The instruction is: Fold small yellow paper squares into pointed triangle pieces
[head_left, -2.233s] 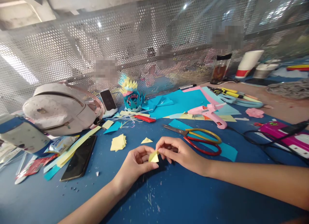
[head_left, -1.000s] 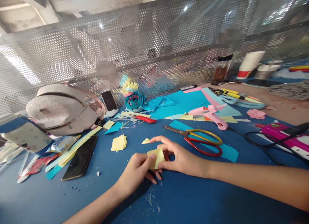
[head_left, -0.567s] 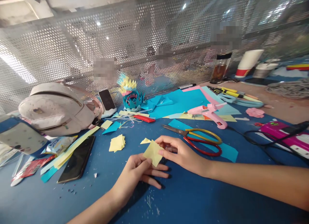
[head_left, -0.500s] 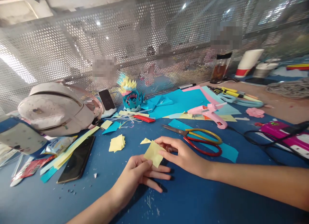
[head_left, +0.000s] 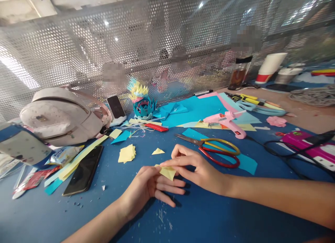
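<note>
R hand (head_left: pixel 196 169) shifted left, yel paper (head_left: pixel 169 172) now bent, pinched w/ L hand (head_left: pixel 142 188).

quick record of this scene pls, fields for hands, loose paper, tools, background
left hand: pinching yellow paper piece
right hand: holding the same piece
loose paper: stack of yellow squares, small yellow triangle beyond the hands
tools: scissors, pink glue gun, red cutter
background: spiky paper model, pale backpack, perforated screen
</note>
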The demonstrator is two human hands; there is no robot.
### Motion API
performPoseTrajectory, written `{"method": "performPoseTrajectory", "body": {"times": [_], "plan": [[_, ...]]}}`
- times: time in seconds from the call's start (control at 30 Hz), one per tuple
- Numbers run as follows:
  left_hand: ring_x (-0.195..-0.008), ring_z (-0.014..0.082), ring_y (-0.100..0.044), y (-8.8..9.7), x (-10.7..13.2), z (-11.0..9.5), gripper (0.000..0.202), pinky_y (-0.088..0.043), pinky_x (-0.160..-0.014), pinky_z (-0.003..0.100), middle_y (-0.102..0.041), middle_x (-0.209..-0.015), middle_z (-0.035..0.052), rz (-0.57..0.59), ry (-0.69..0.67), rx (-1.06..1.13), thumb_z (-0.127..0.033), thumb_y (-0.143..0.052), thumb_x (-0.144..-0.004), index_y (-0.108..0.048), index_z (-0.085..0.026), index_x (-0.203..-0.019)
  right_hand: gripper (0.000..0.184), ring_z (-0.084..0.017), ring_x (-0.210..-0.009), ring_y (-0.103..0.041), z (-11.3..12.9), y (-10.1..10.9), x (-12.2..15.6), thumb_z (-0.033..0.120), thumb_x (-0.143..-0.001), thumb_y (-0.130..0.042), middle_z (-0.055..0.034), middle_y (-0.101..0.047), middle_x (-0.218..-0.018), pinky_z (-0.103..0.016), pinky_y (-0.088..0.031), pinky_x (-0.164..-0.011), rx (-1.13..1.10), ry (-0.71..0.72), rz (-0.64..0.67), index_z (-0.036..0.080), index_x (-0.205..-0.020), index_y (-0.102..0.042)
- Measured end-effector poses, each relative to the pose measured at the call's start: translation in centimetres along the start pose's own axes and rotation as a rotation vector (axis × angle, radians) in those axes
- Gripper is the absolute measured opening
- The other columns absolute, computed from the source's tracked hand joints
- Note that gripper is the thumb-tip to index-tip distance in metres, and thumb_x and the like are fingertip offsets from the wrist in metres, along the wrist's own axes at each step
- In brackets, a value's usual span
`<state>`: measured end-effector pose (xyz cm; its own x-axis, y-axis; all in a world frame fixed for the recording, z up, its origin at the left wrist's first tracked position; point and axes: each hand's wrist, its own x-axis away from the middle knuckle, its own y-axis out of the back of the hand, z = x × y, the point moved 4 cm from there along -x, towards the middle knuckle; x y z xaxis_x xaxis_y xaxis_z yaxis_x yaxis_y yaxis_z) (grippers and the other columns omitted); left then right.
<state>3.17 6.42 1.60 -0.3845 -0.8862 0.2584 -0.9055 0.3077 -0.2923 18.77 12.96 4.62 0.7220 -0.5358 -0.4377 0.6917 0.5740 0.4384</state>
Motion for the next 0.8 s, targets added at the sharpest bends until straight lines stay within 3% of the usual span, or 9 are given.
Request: {"method": "performPoseTrajectory", "body": {"times": [0.1, 0.17, 0.3, 0.4, 0.47, 0.57, 0.7, 0.8], "plan": [[-0.089, 0.0340, -0.078, 0.2, 0.2, -0.5, 0.060, -0.060, -0.059, 0.032, -0.076, -0.105, 0.0251, -0.017, -0.006, -0.170, -0.058, -0.046, -0.092, -0.072, -0.005, -0.106, 0.022, -0.014, -0.080, -0.057, -0.8, 0.0, -0.2, 0.032, -0.100, -0.058, -0.0033, -0.059, -0.093, -0.026, -0.047, -0.073, -0.076, -0.168, -0.011, 0.019, -0.108, -0.074], [-0.075, 0.0264, -0.073, 0.6, 0.5, -1.1, 0.054, -0.051, -0.052, 0.025, -0.076, -0.093, 0.0182, -0.086, -0.053, -0.336, -0.056, -0.053, -0.092, -0.074, -0.008, -0.102, 0.024, -0.014, -0.077, -0.057, -1.2, -0.3, -0.2, 0.035, -0.097, -0.062, -0.0022, -0.061, -0.089, -0.025, -0.047, -0.069, -0.119, -0.255, 0.029, 0.018, -0.112, -0.069], [-0.065, 0.0137, -0.050, 1.8, 0.8, -1.9, 0.022, -0.034, -0.056, 0.021, -0.064, -0.076, 0.0029, -0.325, -0.193, -0.660, -0.037, -0.067, -0.087, -0.073, -0.015, -0.088, 0.028, -0.013, -0.072, -0.056, -1.3, -0.8, -0.2, 0.026, -0.091, -0.065, 0.0019, -0.062, -0.080, -0.023, -0.043, -0.066, -0.093, -0.274, 0.143, 0.019, -0.118, -0.063], [-0.065, 0.0140, -0.047, 1.8, 0.8, -1.6, 0.011, -0.033, -0.059, 0.023, -0.059, -0.071, -0.0004, -0.357, -0.237, -0.813, -0.027, -0.067, -0.085, -0.072, -0.018, -0.084, 0.011, -0.013, -0.071, -0.057, -1.5, -0.9, 0.0, 0.021, -0.093, -0.062, 0.0012, -0.064, -0.080, -0.024, -0.042, -0.065, 0.043, -0.273, 0.161, 0.019, -0.104, -0.065], [-0.070, 0.0154, -0.051, 1.6, 0.8, -1.4, 0.008, -0.035, -0.064, 0.024, -0.062, -0.076, -0.0004, -0.338, -0.272, -0.886, -0.024, -0.066, -0.085, -0.073, -0.020, -0.087, 0.004, -0.014, -0.076, -0.058, -1.5, -0.9, 0.0, 0.021, -0.094, -0.064, -0.0001, -0.065, -0.084, -0.025, -0.041, -0.068, 0.166, -0.203, 0.183, 0.019, -0.091, -0.066], [-0.075, 0.0167, -0.055, 1.4, 0.9, -1.3, 0.011, -0.039, -0.069, 0.025, -0.065, -0.082, -0.0009, -0.323, -0.325, -0.964, -0.018, -0.066, -0.086, -0.070, -0.022, -0.096, 0.011, -0.017, -0.084, -0.058, -1.5, -0.8, -0.1, 0.019, -0.094, -0.068, -0.0006, -0.065, -0.085, -0.027, -0.041, -0.074, 0.315, -0.064, 0.231, 0.019, -0.083, -0.065], [-0.079, 0.0174, -0.058, 1.2, 1.4, -1.2, 0.010, -0.042, -0.075, 0.028, -0.068, -0.087, -0.0012, -0.292, -0.413, -1.043, -0.014, -0.067, -0.088, -0.064, -0.022, -0.094, 0.009, -0.016, -0.088, -0.059, -1.8, -0.2, -0.2, 0.020, -0.097, -0.067, -0.0026, -0.065, -0.093, -0.026, -0.043, -0.075, 0.365, 0.051, 0.302, 0.019, -0.088, -0.069], [-0.083, 0.0175, -0.060, 0.9, 2.0, -1.2, 0.009, -0.044, -0.080, 0.030, -0.071, -0.093, -0.0007, -0.224, -0.515, -1.093, -0.016, -0.060, -0.096, -0.065, -0.023, -0.094, 0.019, -0.017, -0.090, -0.061, -1.3, 0.2, -0.1, 0.023, -0.105, -0.053, -0.0058, -0.069, -0.100, -0.028, -0.044, -0.080, 0.386, 0.240, 0.341, 0.019, -0.101, -0.071]]}}
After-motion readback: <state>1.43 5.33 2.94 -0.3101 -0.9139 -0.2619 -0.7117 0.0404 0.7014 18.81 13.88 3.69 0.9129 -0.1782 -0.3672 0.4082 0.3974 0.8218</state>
